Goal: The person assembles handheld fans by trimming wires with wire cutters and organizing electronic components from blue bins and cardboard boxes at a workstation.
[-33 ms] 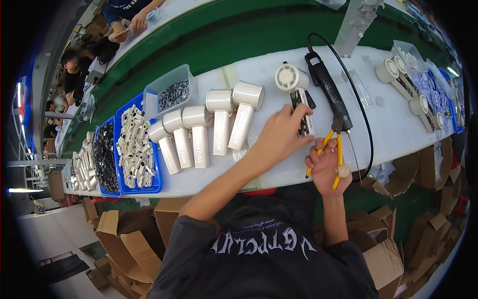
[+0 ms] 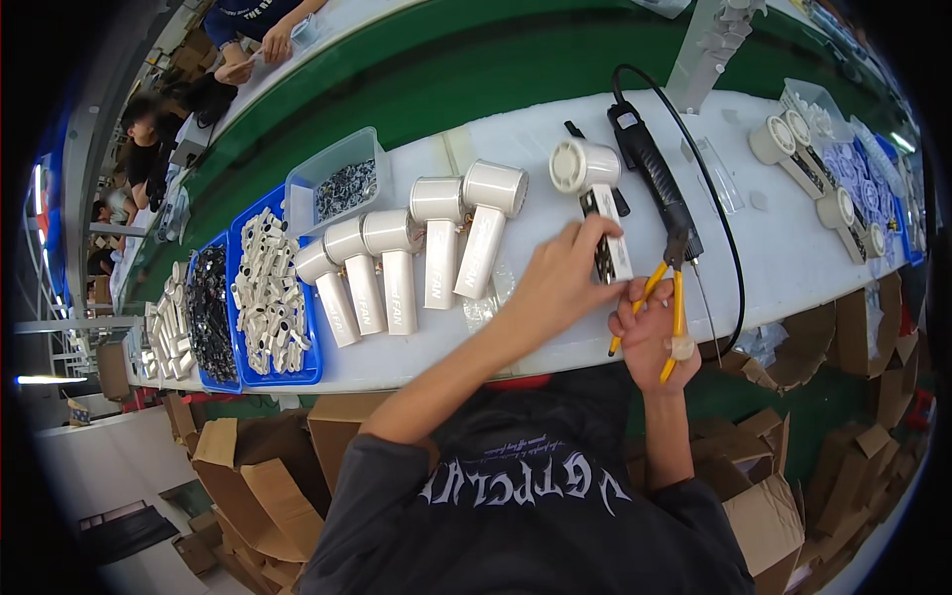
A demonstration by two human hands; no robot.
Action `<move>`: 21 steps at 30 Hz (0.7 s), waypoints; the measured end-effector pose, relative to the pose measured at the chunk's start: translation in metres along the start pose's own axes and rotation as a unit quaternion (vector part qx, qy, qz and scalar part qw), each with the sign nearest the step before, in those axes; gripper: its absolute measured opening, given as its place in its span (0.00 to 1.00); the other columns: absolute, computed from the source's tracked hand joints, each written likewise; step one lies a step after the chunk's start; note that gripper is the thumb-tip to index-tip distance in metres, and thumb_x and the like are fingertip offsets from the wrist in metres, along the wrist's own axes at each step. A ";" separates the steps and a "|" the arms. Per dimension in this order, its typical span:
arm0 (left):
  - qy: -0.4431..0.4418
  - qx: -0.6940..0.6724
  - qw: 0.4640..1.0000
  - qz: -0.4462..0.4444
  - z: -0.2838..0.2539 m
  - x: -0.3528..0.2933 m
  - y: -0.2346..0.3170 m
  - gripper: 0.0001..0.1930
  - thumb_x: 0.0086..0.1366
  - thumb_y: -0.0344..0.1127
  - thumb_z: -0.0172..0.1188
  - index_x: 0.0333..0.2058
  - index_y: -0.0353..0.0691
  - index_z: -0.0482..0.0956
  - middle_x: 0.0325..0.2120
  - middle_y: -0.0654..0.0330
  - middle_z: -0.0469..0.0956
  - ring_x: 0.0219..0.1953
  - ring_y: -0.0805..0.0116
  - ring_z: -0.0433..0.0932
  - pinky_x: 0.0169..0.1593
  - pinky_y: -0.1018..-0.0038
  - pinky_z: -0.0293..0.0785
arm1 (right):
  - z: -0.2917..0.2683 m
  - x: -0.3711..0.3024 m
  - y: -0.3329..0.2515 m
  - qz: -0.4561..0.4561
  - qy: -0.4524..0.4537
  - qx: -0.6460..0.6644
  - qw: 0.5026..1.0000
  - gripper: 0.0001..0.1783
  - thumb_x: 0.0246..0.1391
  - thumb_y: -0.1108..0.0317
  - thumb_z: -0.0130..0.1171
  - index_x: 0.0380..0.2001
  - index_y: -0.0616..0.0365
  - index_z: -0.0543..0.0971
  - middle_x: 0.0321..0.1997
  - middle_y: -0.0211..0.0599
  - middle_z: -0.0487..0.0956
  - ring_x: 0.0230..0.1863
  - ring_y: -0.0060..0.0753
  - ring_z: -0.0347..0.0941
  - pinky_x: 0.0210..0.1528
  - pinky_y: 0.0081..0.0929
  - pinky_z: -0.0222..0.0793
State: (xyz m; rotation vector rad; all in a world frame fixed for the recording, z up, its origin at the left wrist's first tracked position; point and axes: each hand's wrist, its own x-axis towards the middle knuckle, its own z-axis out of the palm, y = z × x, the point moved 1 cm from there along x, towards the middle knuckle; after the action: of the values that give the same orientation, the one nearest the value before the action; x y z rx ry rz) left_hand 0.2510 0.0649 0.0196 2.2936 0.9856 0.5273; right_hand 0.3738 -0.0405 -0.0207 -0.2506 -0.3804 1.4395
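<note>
- The handheld fan [image 2: 593,174] lies left of the black electric screwdriver [image 2: 654,174], its round cream head near the tool's body and its handle slanting toward the person.
- The left hand [image 2: 560,283], left of the screwdriver, is partly closed, its thumb and fingers pinching the fan's handle from the left, below the head.
- The right hand [image 2: 654,337], on the person's side of the screwdriver, is curled around the yellow-handled pliers [image 2: 678,302]; the handles stand spread, and the dark nose points toward the screwdriver's tip.
- The lower end of the fan's handle sits between the two hands, just beside the right fingertips; whether they touch it cannot be told.
- Well left of the screwdriver stands a row of five white fans [image 2: 399,288], with a clear plastic box [image 2: 372,149] and a blue tray [image 2: 315,347] beyond.
- Right of the screwdriver, well apart, lie more fans [image 2: 772,142].
</note>
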 end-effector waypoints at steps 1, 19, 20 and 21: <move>0.008 -0.111 0.993 -0.043 0.005 -0.012 0.001 0.31 0.44 0.34 0.70 0.48 0.46 0.66 0.30 0.57 0.68 0.26 0.64 0.72 0.27 0.69 0.69 | 0.001 -0.004 -0.001 -0.002 -0.009 -0.043 0.999 0.29 0.33 0.65 0.53 0.45 0.53 0.63 0.45 0.43 0.63 0.34 0.33 0.62 0.36 0.27 0.58; -0.054 -0.113 0.991 -0.045 -0.017 -0.041 -0.015 0.28 0.43 0.31 0.69 0.46 0.46 0.70 0.36 0.59 0.70 0.28 0.65 0.73 0.32 0.72 0.71 | 0.031 0.037 0.009 0.101 0.031 -0.281 0.954 0.32 0.36 0.59 0.54 0.48 0.55 0.61 0.41 0.39 0.63 0.36 0.30 0.62 0.44 0.32 0.62; -0.066 -0.103 0.991 -0.052 -0.021 -0.040 -0.014 0.29 0.43 0.31 0.69 0.46 0.46 0.70 0.36 0.59 0.70 0.28 0.64 0.73 0.32 0.72 0.71 | 0.029 0.037 0.007 0.102 0.032 -0.270 0.957 0.32 0.36 0.58 0.54 0.48 0.55 0.61 0.40 0.38 0.63 0.36 0.30 0.62 0.44 0.32 0.62; -0.079 -0.094 0.991 -0.058 -0.024 -0.040 -0.013 0.29 0.43 0.30 0.69 0.47 0.46 0.70 0.37 0.60 0.70 0.28 0.64 0.73 0.32 0.72 0.71 | 0.028 0.037 0.006 0.103 0.033 -0.258 0.960 0.32 0.37 0.57 0.53 0.49 0.55 0.60 0.40 0.38 0.63 0.36 0.30 0.62 0.45 0.32 0.62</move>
State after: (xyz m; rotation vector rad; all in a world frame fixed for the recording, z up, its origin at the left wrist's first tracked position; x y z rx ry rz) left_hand 0.2047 0.0509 0.0241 2.0635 0.9433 0.3683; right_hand 0.3603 -0.0052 0.0064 -0.7771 -0.6901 1.5109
